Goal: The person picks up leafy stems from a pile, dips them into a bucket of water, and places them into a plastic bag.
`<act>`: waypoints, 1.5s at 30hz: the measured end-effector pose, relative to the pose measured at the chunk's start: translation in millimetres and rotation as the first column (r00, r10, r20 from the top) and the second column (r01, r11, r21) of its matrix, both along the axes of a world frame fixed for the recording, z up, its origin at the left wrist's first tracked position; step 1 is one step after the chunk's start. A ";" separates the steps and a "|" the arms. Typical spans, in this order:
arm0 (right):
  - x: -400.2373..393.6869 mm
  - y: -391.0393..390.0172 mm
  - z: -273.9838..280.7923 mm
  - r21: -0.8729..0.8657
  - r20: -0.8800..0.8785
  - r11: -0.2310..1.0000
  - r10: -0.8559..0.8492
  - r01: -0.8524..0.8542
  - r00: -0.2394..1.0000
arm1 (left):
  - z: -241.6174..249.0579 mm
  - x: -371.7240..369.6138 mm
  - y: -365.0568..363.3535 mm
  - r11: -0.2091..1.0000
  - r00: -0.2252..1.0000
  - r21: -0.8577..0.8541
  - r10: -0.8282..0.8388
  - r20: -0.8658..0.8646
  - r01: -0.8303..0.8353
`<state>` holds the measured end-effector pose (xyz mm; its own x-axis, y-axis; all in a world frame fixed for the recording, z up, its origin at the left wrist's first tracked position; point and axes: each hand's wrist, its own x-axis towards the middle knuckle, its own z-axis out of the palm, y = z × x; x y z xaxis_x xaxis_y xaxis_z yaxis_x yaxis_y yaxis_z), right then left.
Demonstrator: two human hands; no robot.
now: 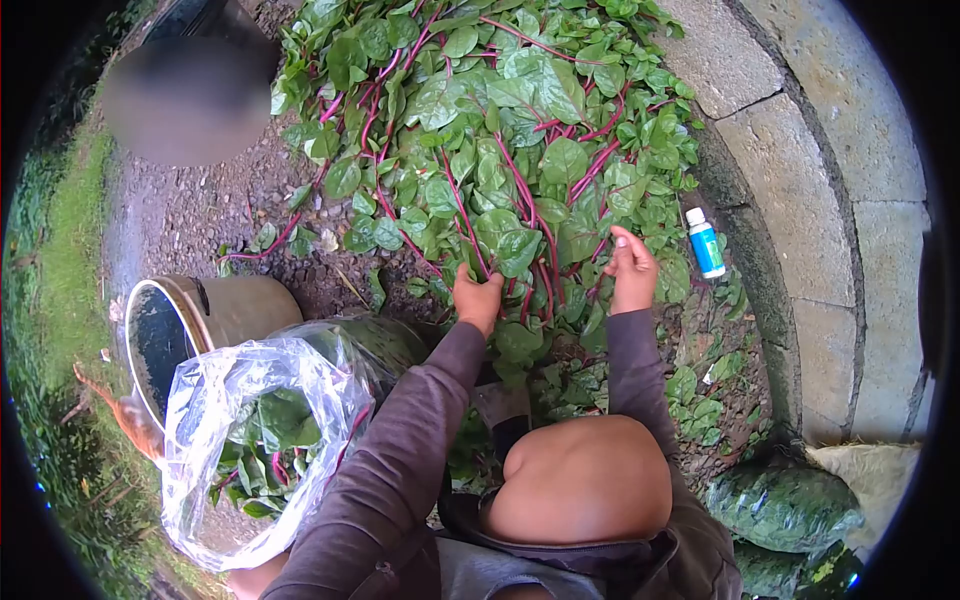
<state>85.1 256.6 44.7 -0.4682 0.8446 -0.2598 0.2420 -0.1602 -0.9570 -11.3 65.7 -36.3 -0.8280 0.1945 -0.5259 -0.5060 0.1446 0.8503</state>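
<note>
Knee low, left hand, right hand gripping stems

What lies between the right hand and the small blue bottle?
In the head view, green leaves of the red-stemmed pile lie between the right hand and the blue bottle; no other object shows there.

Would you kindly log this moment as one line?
left hand: in leafy stems | right hand: on stems | plastic bag: open, leaves inside | bottle: lying right
</note>
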 end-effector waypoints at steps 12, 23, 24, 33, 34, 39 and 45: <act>9.4 -27.9 -48.0 0.162 0.107 0.963 0.199 -0.214 0.974 | -0.6 7.6 -23.7 0.985 0.941 0.032 0.174 -0.292 -0.172; 5.2 -36.8 -30.1 0.186 0.041 0.970 0.154 -0.159 0.987 | 10.8 -4.7 -39.4 0.976 0.905 -0.169 0.055 -0.421 -0.138; 3.4 -35.9 -17.4 0.174 -0.019 0.977 0.129 -0.124 0.991 | 13.1 -4.5 -37.8 0.974 0.895 -0.177 0.053 -0.442 -0.145; -30.7 -84.0 -13.9 -0.034 0.233 0.894 0.442 -0.446 0.866 | 30.0 -5.0 -25.2 0.996 0.998 0.083 -0.049 0.031 0.046; -33.2 -89.0 -16.0 0.220 0.306 0.836 0.431 -0.504 0.849 | 35.2 -11.0 -26.5 0.994 0.985 0.105 -0.044 0.165 0.027; -44.4 -117.8 3.4 0.361 0.602 0.522 0.503 -0.773 0.620 | 54.4 -12.8 -8.1 0.967 0.992 0.249 0.022 0.124 -0.052; -47.1 -86.7 29.6 0.368 0.389 0.717 0.460 -0.592 0.798 | 51.3 -17.2 -20.5 0.980 0.967 0.138 0.109 0.229 -0.143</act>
<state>38.1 169.9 74.4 -0.8456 0.5261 -0.0905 0.3929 0.4985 -0.7727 -28.4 45.2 15.0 -0.7184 0.1881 -0.6697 -0.6884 -0.0546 0.7232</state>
